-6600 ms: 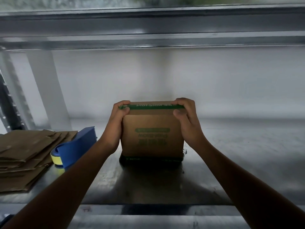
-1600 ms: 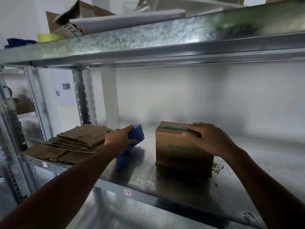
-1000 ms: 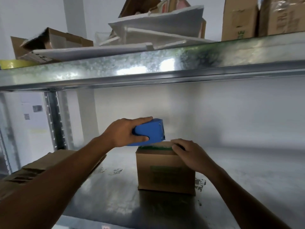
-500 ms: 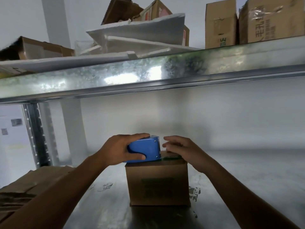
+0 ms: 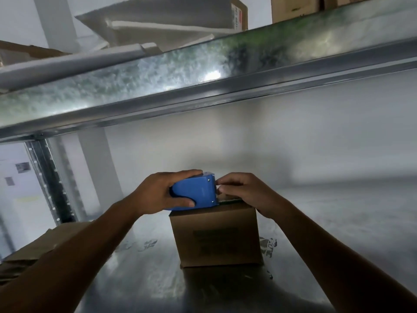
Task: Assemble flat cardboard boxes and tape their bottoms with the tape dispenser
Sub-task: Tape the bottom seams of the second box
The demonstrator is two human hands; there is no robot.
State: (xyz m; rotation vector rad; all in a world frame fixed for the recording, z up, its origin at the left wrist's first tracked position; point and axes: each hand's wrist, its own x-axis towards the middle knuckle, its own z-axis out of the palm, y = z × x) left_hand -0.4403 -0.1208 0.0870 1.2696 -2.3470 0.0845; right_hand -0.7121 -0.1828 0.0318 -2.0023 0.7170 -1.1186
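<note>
A small brown cardboard box (image 5: pixel 215 238) stands on the metal shelf (image 5: pixel 146 279), its upturned face at the top. My left hand (image 5: pixel 155 195) grips the blue tape dispenser (image 5: pixel 195 193), which sits on the box's top left. My right hand (image 5: pixel 243 193) is at the dispenser's right end, over the box's top; its fingertips are curled and pinched at the cutter end. The tape itself is too small to make out.
A stack of flat cardboard boxes (image 5: pixel 33 251) lies at the left on the same shelf. The upper shelf beam (image 5: pixel 203 71) runs close overhead, loaded with white sheets and cartons. A perforated upright post (image 5: pixel 47 177) stands at the left.
My left hand has picked the dispenser up from the shelf and brought it onto the box top. My right hand has shifted from the box top to the dispenser's end.
</note>
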